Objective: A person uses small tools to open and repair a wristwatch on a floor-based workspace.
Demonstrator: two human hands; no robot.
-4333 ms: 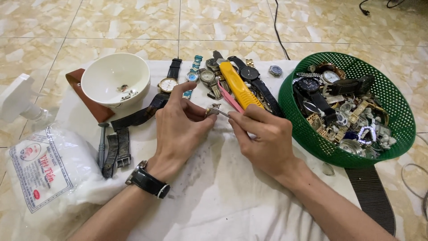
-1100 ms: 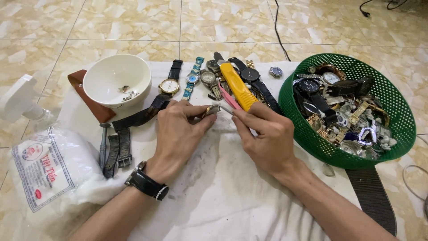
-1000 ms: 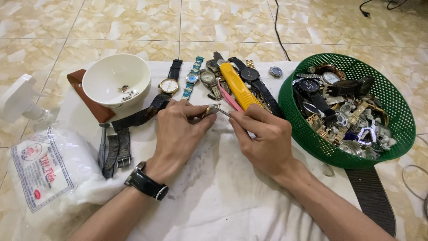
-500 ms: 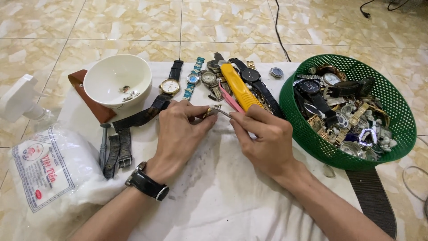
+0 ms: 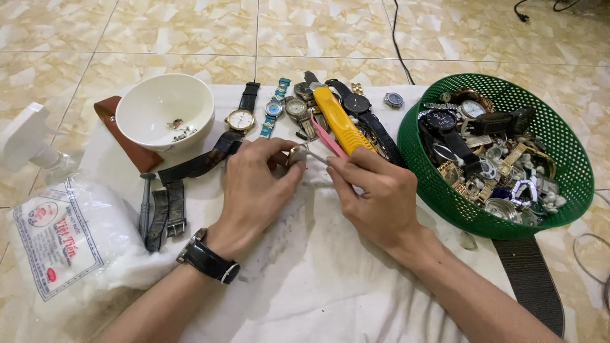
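Small metal watch part (image 5: 297,154): pinched between thumb and fingertips of the left hand (image 5: 254,190), held just above the white cloth (image 5: 330,286), near the middle of the work area. Left hand closed on it; fingers curled, only a sliver of the part shows, so its exact kind cannot be told. Black wristwatch (image 5: 208,260) on the left wrist.

Right hand (image 5: 375,197): clenched around a thin metal tool (image 5: 316,157), held like a pen. Tool tip points left and meets the part at the left fingertips. Both hands rest on the cloth, close together, fingertips nearly touching.

Surroundings: yellow-handled tool (image 5: 340,121) and pink tweezers (image 5: 324,136) lie just beyond the right hand, among a row of watches (image 5: 273,111). White bowl (image 5: 164,111) with a few small bits, far left. Green plastic basket (image 5: 565,165) full of watches and parts, right. Loose dark straps (image 5: 166,209) left of the left hand.
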